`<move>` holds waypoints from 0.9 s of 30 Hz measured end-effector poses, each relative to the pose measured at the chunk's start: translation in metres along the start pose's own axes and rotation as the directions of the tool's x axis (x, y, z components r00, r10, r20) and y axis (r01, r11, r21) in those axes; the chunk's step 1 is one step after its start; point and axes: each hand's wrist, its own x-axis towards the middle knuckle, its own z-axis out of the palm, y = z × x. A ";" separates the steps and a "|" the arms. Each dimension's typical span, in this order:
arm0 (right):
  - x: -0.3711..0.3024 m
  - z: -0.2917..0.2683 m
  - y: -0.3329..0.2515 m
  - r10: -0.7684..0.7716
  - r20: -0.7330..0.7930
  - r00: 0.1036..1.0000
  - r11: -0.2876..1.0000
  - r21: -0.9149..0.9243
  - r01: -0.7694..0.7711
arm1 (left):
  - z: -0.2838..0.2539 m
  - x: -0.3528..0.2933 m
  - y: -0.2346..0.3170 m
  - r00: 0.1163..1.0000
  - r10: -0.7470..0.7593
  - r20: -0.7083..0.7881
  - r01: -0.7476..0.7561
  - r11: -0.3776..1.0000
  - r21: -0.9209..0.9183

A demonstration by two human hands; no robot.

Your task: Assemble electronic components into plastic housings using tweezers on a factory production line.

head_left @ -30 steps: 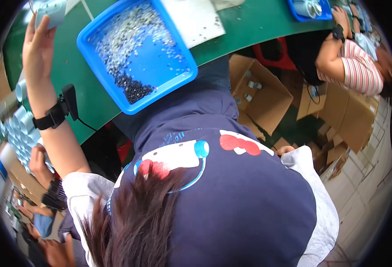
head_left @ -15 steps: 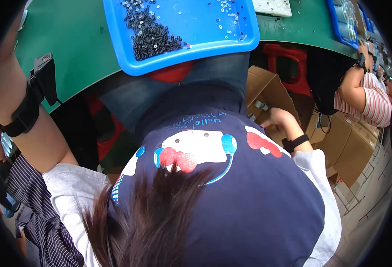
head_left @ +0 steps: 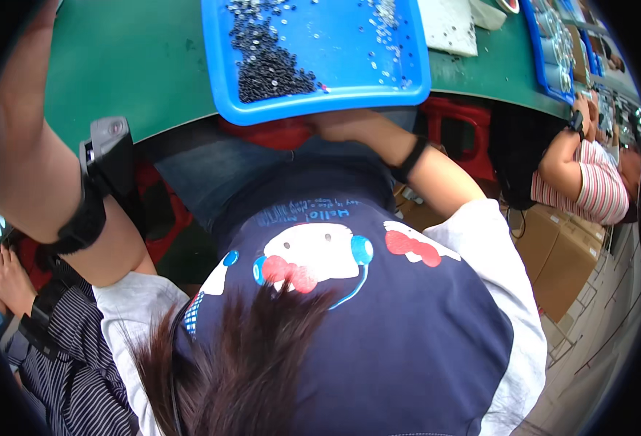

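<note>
A blue plastic tray (head_left: 320,96) sits on the green table in front of me, overhanging its near edge. Heaped on its left side are small black rings (head_left: 273,76); scattered clear and whitish rings (head_left: 384,33) lie along the right. My right hand (head_left: 338,125) reaches in under the tray's near rim, above my lap, beside a red surface (head_left: 262,136). The tray hides its fingers, so what they hold, if anything, does not show. My left forearm (head_left: 15,138) runs up along the left side, and its hand is beyond the picture's edge.
A white pad (head_left: 447,27) lies right of the tray. Farther right stands another blue tray (head_left: 542,58) holding pale cylinders. Cardboard boxes (head_left: 553,251) and a red stool (head_left: 458,131) are below the table. Co-workers sit on both sides, one in striped sleeves (head_left: 582,182).
My right hand has left the open cardboard box at my right side and moved left and up, under the tray's near rim. My view has shifted slightly.
</note>
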 end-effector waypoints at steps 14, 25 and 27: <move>0.028 0.015 -0.068 -0.187 -0.132 0.974 0.971 0.123 0.203 | 0.169 -0.069 0.084 0.967 0.133 -0.217 -0.096 0.980 0.175; 0.054 -0.013 -0.054 -0.063 -0.362 0.930 0.980 0.153 0.126 | 0.180 -0.050 0.090 0.942 0.225 -0.250 -0.235 0.972 -0.011; 0.065 -0.014 -0.044 -0.054 -0.387 0.921 0.979 0.162 0.125 | 0.177 -0.048 0.084 0.920 0.235 -0.314 -0.261 0.965 -0.042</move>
